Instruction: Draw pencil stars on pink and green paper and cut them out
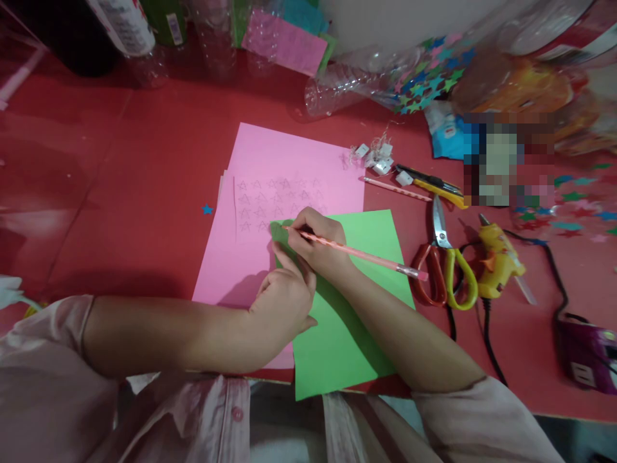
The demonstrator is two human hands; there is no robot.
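My right hand (321, 238) is closed around a pink pencil (359, 254), its point near the upper left corner of a green sheet of paper (357, 334). The pencil's pink eraser end points right. My left hand (286, 289) rests on the papers just below, fingers stretched toward the pencil tip and pressing the green sheet's left edge. Under the green sheet lies a pink sheet (289, 148) with rows of small star outlines drawn on it. A small blue paper star (207, 209) lies to its left.
Right of the papers are scissors (439, 238), a yellow glue gun (499, 260) with a black cord, a yellow cutter (438, 186) and another pencil (398, 188). Small white tagged pieces (383, 166) lie above. Clear bottles (332, 90) and a bag of coloured stars (429, 77) stand behind.
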